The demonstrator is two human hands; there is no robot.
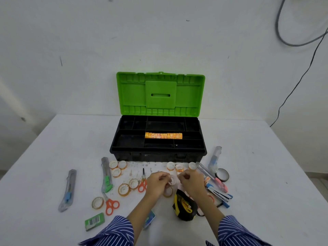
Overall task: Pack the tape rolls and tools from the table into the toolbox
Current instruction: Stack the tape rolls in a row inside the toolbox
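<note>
Probably a bare workroom: scuffed white wall, loose cables, plain table.

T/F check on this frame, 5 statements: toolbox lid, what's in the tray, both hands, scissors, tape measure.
1. The black toolbox's green plastic lid is shut. False: it stands open, upright behind the tray.
2. A row of orange tape rolls lies in the black toolbox tray. True.
3. The left hand and right hand meet over a small clear tape roll above the white table. True.
4. Both pairs of orange-handled scissors are packed. False: both lie on the table, the second pair by the left hand.
5. The yellow and black tape measure sits in the tray. False: it is on the table.
</note>
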